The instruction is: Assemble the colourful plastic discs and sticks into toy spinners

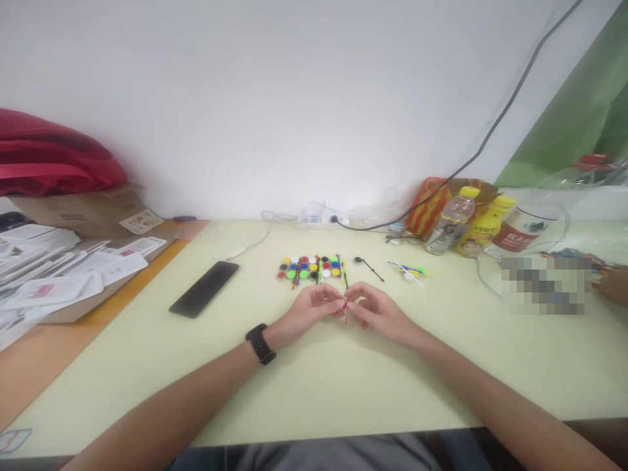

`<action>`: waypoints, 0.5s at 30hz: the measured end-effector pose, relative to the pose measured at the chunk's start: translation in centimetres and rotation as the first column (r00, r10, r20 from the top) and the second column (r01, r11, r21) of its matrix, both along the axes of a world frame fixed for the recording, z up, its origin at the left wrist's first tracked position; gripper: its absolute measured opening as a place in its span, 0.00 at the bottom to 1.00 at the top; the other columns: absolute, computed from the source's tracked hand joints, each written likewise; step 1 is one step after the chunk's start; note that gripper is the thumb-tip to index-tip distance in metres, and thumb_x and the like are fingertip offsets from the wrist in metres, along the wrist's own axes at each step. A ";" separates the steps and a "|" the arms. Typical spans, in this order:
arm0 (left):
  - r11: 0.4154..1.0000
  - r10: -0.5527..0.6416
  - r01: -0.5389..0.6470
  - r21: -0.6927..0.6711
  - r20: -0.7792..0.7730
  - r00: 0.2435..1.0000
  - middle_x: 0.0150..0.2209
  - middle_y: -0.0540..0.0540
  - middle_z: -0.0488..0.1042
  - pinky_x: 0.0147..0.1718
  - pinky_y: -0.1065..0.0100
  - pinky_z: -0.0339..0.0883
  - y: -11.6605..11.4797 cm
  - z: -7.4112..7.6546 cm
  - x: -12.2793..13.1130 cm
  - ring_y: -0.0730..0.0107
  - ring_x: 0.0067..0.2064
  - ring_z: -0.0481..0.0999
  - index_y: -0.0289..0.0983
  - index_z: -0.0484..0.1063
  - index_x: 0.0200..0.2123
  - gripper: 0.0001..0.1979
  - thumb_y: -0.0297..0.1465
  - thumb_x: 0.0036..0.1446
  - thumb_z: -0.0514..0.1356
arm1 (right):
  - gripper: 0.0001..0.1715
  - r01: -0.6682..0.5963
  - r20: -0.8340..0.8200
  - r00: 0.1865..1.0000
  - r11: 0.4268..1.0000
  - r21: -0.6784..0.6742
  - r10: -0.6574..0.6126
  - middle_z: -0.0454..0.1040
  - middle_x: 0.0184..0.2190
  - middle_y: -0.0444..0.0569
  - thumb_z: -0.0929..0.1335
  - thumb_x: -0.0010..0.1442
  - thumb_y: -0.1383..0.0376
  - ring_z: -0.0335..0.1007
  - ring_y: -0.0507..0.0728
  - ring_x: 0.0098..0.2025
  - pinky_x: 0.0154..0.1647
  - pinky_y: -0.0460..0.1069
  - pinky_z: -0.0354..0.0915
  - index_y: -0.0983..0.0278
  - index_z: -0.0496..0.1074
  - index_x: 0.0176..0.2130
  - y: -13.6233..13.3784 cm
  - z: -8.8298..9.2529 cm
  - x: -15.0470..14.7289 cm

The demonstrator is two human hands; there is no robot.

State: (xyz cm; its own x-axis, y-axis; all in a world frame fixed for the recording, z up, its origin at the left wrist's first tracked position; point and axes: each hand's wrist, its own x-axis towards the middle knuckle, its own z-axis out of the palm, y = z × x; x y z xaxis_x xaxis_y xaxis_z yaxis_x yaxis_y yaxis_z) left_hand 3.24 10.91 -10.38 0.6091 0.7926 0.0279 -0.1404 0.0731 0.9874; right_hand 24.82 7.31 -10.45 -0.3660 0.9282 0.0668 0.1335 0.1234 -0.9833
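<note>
My left hand (316,309) and my right hand (377,312) meet at the middle of the table, fingertips closed in a pinch. Between them is a thin red stick (346,319), its lower end pointing down; the fingers cover much of it. Just beyond lies a block of small round discs (305,275) in several colours, with thin coloured sticks laid across it. A black disc (358,260) and a thin black stick (375,272) lie apart to the right of the block. Farther right is a loose pile of white, blue and yellow sticks (408,271).
A black phone (204,289) lies left on the pale table (294,392). Papers (73,281) and a cardboard box (81,209) fill the far left. Bottles (451,221) and eyeglasses (403,239) stand or lie back right. Another person's hand (615,284) shows at the right edge.
</note>
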 end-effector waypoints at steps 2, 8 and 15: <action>1.000 -0.001 0.001 0.002 -0.011 1.000 0.39 0.42 0.80 0.46 0.59 0.74 -0.1 0.1 0.0 0.63 0.41 0.80 0.34 0.78 0.39 0.16 0.40 0.55 0.73 | 0.22 0.007 -0.016 1.000 1.000 0.008 -0.007 0.73 0.42 0.47 0.70 0.64 0.47 0.69 0.50 0.29 0.30 0.48 0.69 0.60 0.70 0.46 0.0 0.2 0.1; 0.995 -0.053 0.059 0.085 -0.070 0.996 0.43 0.39 0.81 0.47 0.60 0.73 -0.5 0.3 0.3 0.60 0.45 0.81 0.34 0.78 0.41 0.16 0.38 0.54 0.74 | 0.21 -0.011 -0.048 0.999 1.000 0.029 0.013 0.74 0.37 0.48 0.72 0.63 0.48 0.71 0.53 0.35 0.38 0.50 0.69 0.62 0.71 0.42 0.3 0.3 0.5; 0.992 -0.040 0.049 0.112 -0.084 0.996 0.40 0.41 0.80 0.46 0.59 0.74 -0.7 0.1 0.2 0.59 0.43 0.81 0.35 0.75 0.39 0.17 0.37 0.52 0.74 | 0.27 -0.120 -0.112 0.987 0.990 -0.071 0.112 0.71 0.30 0.40 0.72 0.63 0.47 0.71 0.53 0.31 0.36 0.50 0.69 0.57 0.64 0.52 -0.3 0.4 0.3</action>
State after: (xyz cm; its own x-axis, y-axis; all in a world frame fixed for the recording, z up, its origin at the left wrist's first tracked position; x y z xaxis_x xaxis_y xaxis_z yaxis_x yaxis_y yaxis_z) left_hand 3.44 10.23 -10.25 0.6478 0.7590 0.0652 -0.0583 -0.0360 0.9976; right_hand 25.16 6.99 -10.06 -0.4661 0.8838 0.0410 0.0157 0.0546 -0.9984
